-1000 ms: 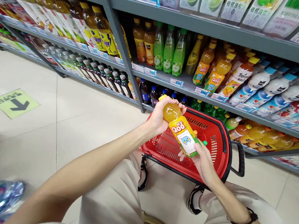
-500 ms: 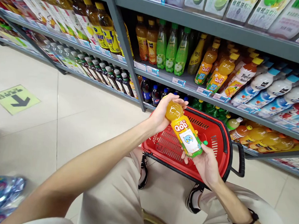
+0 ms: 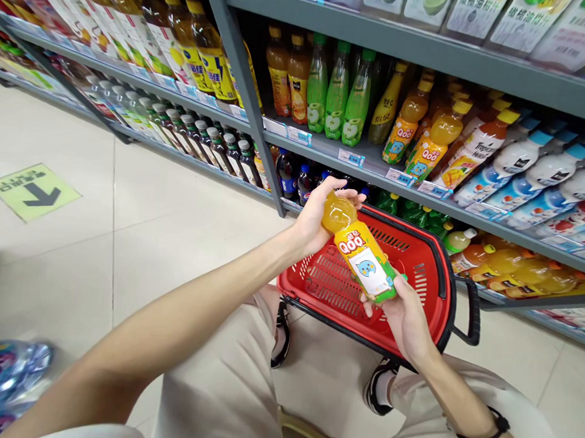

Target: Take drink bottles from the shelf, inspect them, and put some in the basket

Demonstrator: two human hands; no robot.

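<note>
An orange Qoo juice bottle [image 3: 363,254] lies tilted between my two hands, its label with a blue cat face turned up toward me. My left hand [image 3: 317,214] is wrapped around the neck and cap end, so the cap is hidden. At the base, the fingers of my right hand [image 3: 406,314] grip the bottle from below and the side. Directly beneath it stands a red shopping basket [image 3: 312,284] with slotted walls and a black handle at the right.
A grey shelf [image 3: 385,35] with rows of drinks runs across the front. More Qoo bottles [image 3: 422,151] stand on its middle level beside green apple drinks [image 3: 355,103]. Wrapped water bottles [image 3: 0,385] sit at lower left; a yellow arrow sign [image 3: 34,192] marks the floor.
The juice bottle has rolled slightly in my hands, its cat label shifting a little to the left. Both hands keep their hold, and the basket stays in place.
</note>
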